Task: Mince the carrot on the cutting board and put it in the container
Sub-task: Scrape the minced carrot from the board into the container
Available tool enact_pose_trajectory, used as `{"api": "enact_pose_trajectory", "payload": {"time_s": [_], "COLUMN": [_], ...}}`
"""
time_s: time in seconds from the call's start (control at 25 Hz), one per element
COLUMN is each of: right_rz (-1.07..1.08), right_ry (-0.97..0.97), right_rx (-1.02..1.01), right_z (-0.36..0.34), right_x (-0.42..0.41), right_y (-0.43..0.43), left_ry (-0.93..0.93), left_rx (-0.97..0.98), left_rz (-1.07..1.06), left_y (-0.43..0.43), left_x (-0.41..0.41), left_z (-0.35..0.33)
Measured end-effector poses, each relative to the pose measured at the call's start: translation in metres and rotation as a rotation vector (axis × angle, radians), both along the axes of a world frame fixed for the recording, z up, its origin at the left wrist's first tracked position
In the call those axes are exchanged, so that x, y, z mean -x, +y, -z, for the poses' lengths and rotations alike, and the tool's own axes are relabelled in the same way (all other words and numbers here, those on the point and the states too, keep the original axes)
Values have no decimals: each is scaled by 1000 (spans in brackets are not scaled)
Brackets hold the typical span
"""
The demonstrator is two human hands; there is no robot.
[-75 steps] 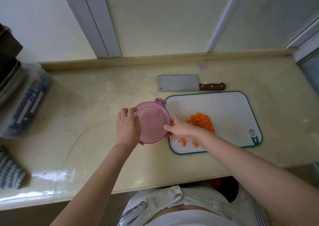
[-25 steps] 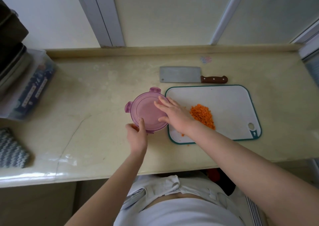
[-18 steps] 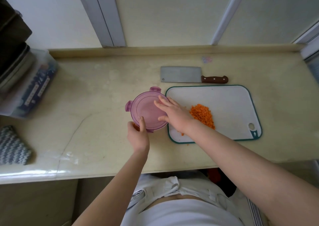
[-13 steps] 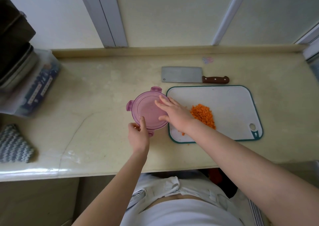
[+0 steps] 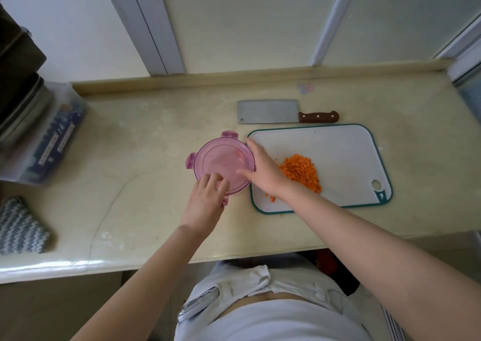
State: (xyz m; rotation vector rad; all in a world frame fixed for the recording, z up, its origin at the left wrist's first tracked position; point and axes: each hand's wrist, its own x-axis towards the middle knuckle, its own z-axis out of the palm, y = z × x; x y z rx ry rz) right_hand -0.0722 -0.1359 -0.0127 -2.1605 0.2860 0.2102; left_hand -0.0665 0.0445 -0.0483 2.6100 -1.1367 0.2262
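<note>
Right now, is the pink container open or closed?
Closed: the pink lid covers it; the minced carrot lies outside, on the cutting board.

The container (image 5: 221, 163) is translucent pink-purple; the minced carrot (image 5: 300, 171) bright orange; the cutting board (image 5: 338, 153) white with a teal rim; the cleaver (image 5: 268, 111) grey-bladed, brown-handled; the bench (image 5: 145, 142) pale cream; the knitted cloth (image 5: 20, 226) blue-grey and white zigzag; the plastic box (image 5: 46, 137) clear, dark blue inside.
</note>
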Motion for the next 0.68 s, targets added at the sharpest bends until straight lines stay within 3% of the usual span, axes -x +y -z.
{"api": "enact_pose_trajectory", "payload": {"time_s": [0.08, 0.16, 0.24, 0.36, 0.4, 0.68], "right_rz": [347, 564, 656, 721, 727, 761], "right_ry": [-9, 93, 236, 379, 389, 335], "right_rx": [-81, -151, -330, -843, -922, -899], "right_z": [9, 21, 25, 16, 12, 11], "right_x": [8, 17, 23, 30, 32, 31], "right_y": [1, 6, 10, 23, 28, 37], "left_ry": [69, 96, 95, 93, 94, 79], "left_rx": [48, 41, 31, 39, 43, 46], "left_rz": [39, 70, 98, 102, 99, 108], "left_y": [5, 9, 10, 10, 10, 6], "left_x": [-3, -3, -3, -4, -4, -9], "left_z": [-5, -11, -15, -18, -19, -26]}}
